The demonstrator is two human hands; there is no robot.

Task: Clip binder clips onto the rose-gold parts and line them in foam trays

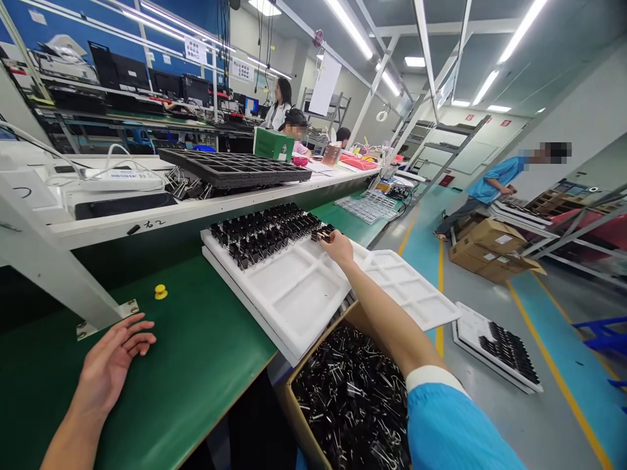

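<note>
Your right hand (337, 248) is working just off the centre of the view, thumb and fingertips pinching what is looking like a black binder clip (316, 234), right at the edge of the set-out rows (267, 230) of similar clips. Those rows are standing along the far part of the white foam tray (313, 297), shallow compartments showing at its near end. Over at 8 o'clock, your left hand (110, 362) is lying loose above the green tabletop (196, 365), fingers slightly curled and a little apart; whether it is touching the surface, you can't tell. A yellow knob-like piece (160, 292) is sitting just beyond those fingers. Down at 6 o'clock, the cardboard box (298, 421) is brimming with jumbled clips (353, 391), your right forearm crossing above it. Another white tray (416, 287) is jutting out towards 4 o'clock, a part-filled one (494, 346) lying farther out. Towards 10 o'clock, a black gridded tray (235, 168) is resting on the shelf (105, 228). Near 2 o'clock, a co-worker in blue (492, 183) is leaning forward.
</note>
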